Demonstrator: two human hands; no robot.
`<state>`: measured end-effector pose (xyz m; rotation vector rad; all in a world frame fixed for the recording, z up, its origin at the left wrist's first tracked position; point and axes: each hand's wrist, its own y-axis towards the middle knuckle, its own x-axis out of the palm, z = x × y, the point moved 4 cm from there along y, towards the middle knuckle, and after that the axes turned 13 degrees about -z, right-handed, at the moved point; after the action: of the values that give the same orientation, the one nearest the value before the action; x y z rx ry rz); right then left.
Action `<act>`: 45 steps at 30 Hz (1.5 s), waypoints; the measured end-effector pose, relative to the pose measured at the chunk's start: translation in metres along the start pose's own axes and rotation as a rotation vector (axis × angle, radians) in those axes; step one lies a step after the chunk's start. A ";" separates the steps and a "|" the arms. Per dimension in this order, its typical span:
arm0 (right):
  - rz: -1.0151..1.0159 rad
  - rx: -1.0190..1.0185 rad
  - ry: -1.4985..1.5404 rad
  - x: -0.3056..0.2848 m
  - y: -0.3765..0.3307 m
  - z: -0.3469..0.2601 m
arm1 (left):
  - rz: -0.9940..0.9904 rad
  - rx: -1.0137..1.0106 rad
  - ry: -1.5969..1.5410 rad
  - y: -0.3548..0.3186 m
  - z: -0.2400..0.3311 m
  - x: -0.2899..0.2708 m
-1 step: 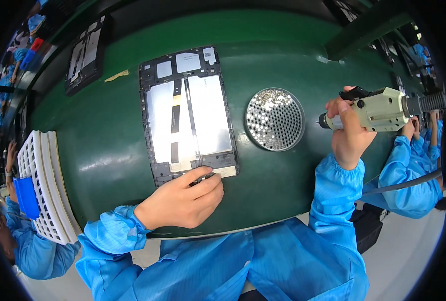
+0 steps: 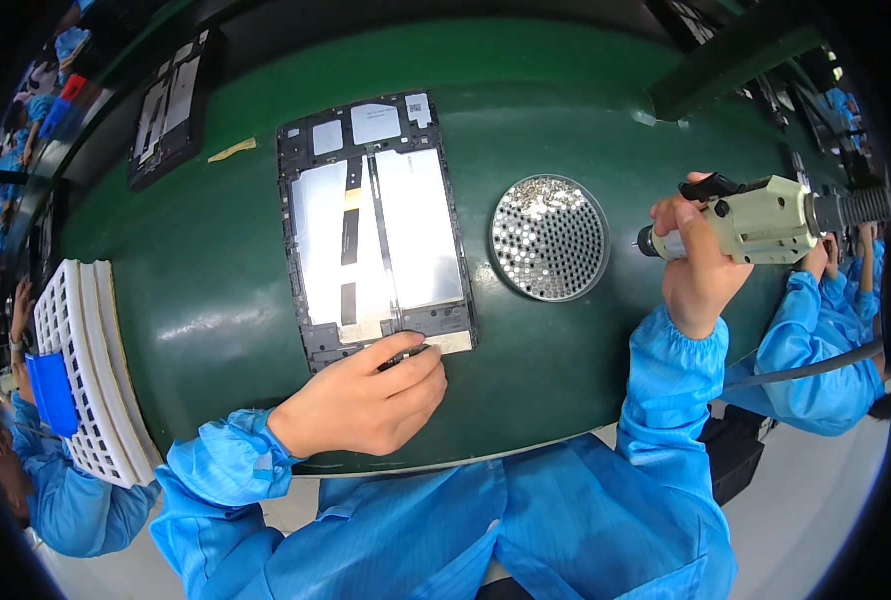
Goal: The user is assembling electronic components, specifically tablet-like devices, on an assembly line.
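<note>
— Where does the opened tablet (image 2: 375, 230) lie, and which way does it run?

— At the centre of the frame on the green counter (image 2: 195, 290), back cover off, its long axis running from the top of the frame down toward the person, tilted slightly. The small grey and white plates sit at its upper end; two large silvery panels fill the middle, with a dark strip and a yellow patch between them.

— And the hands?

— The left hand (image 2: 360, 405) rests on the tablet's lower edge, fingers curled loosely, fingertips pressing there beside a pale strip (image 2: 452, 342); whether it pinches anything I cannot tell. The right hand (image 2: 695, 265), at the right of the frame, is closed around a cream electric screwdriver (image 2: 755, 220), its tip pointing left.

— Any containers or labels?

— A round perforated metal dish (image 2: 550, 238) lies between tablet and screwdriver, with tiny screws in it. A yellowish tape scrap (image 2: 231, 150) sits upper left, and white gridded trays (image 2: 85, 370) are stacked at the left edge.
</note>
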<state>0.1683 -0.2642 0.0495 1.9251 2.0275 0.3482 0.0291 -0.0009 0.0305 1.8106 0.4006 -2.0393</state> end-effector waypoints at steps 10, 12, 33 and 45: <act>-0.022 0.000 0.006 -0.001 0.001 0.004 | 0.301 -0.140 -0.245 0.011 -0.020 -0.005; -0.029 0.008 0.006 0.001 0.000 0.005 | 0.305 -0.141 -0.269 0.010 -0.021 -0.001; -0.067 -0.030 0.016 -0.002 0.002 0.009 | 0.324 -0.248 -0.195 0.012 -0.018 0.004; -0.072 -0.045 0.066 0.002 0.005 0.006 | 0.261 -0.135 -0.363 0.009 -0.031 0.006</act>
<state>0.1750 -0.2618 0.0459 1.8324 2.1061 0.4414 0.0598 0.0042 0.0214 1.3018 0.1804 -2.0430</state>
